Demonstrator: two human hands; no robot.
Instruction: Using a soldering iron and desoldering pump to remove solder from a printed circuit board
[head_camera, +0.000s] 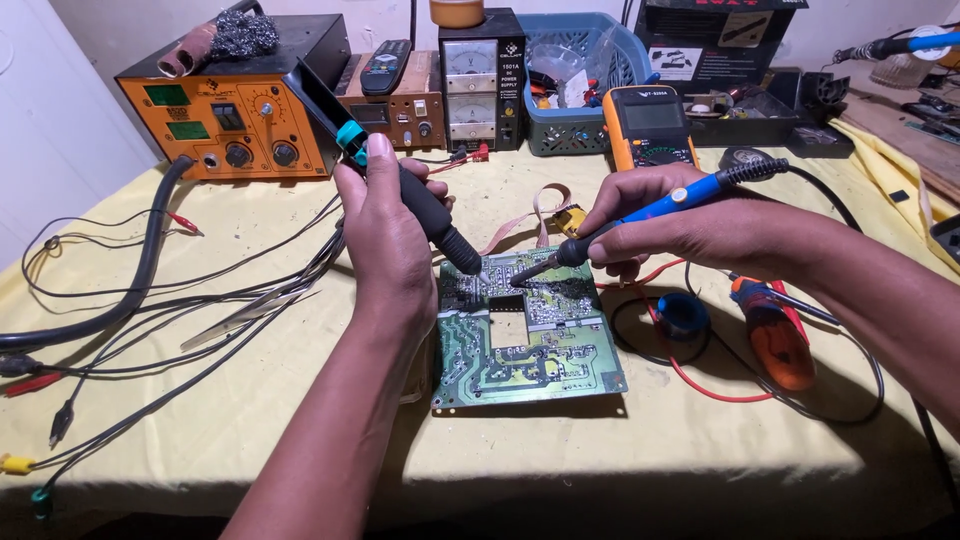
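A green circuit board lies solder side up on the yellow cloth, with a rectangular cutout in its middle. My left hand grips a black desoldering pump with a teal collar, its tip resting on the board's upper left area. My right hand holds a blue-handled soldering iron like a pen. The iron's dark tip touches the board just right of the pump's tip, above the cutout.
An orange soldering station, a small power supply, a yellow multimeter and a blue basket line the back. Black cables and scissors lie left. An orange-handled screwdriver, a blue tape roll and red wire lie right.
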